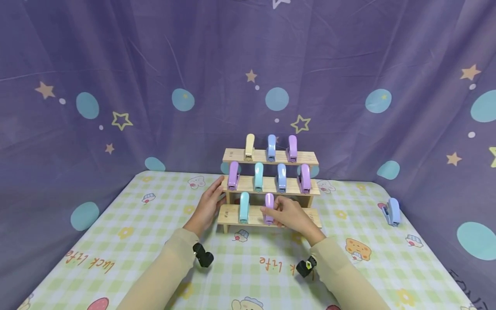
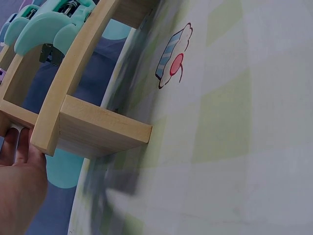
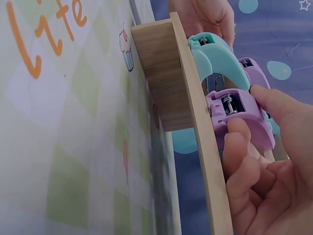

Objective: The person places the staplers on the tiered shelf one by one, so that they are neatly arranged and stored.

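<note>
Placing seems the step in hand: right hand (image 1: 288, 213) pinches a purple stapler (image 1: 269, 208) on the rack's (image 1: 232, 213) bottom step, at 3 o'clock of the teal stapler (image 1: 244, 206), while flat left hand (image 1: 208, 202) steadies the rack's side; next likely needs release.

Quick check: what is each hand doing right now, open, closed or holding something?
Left hand: open, straight fingers resting against the wooden rack.
Right hand: fingers pinch the purple stapler on the bottom shelf.
</note>
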The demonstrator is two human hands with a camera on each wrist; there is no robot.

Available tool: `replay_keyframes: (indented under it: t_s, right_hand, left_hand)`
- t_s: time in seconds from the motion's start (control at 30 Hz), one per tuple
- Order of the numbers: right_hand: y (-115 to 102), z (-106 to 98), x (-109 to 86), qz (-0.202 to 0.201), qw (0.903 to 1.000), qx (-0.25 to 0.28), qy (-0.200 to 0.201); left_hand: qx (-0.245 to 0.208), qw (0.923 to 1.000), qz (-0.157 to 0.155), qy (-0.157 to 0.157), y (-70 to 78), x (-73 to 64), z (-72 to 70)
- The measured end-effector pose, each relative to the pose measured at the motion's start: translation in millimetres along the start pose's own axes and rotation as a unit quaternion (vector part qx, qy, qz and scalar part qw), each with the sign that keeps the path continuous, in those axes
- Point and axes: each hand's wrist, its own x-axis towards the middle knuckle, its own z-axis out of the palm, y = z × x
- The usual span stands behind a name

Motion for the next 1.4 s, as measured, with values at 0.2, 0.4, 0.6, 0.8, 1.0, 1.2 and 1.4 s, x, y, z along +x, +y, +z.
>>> replay_keyframes:
  t_s: [0.2, 0.4, 0.6, 0.8, 1.0, 1.2, 1.4]
  right_hand:
    - [2.9, -7.3, -5.4, 0.001, 0.9999, -0.004, -0.016]
    - [12.7, -26.8, -17.1, -0.001, 0.9990, 0.024, -0.038]
    - [31.0, -54.4, -28.3, 0.001, 0.9991, 0.031, -0.030]
    - [53.4, -86.0, -38.7, 0.032, 0.9994, -0.006, 0.009]
    - [75.5, -122.0, -51.9, 0.065, 0.9952, -0.046, 0.058]
    - [100.3, -157.2, -70.4, 0.078, 0.9924, -0.055, 0.078]
    - [123.9, -186.9, -91.0, 0.102, 0.9821, -0.100, 0.122]
  left_hand:
    - [-0.001, 1.0000, 0.002, 0.000, 1.1, -2.3, 1.5]
    - [-0.002, 1.0000, 0.001, -0.004, 2.1, -3.6, 2.3]
    - [-0.005, 1.0000, 0.002, -0.002, 3.2, -3.4, 3.1]
    - [-0.008, 1.0000, 0.004, -0.002, 2.9, -3.1, 2.7]
    - [-0.008, 0.9999, 0.007, -0.004, 2.7, -3.1, 2.1]
    - [-0.011, 0.9999, 0.011, -0.003, 2.7, -3.5, 1.9]
    - [-0.010, 0.9999, 0.013, -0.003, 2.6, -3.8, 1.1]
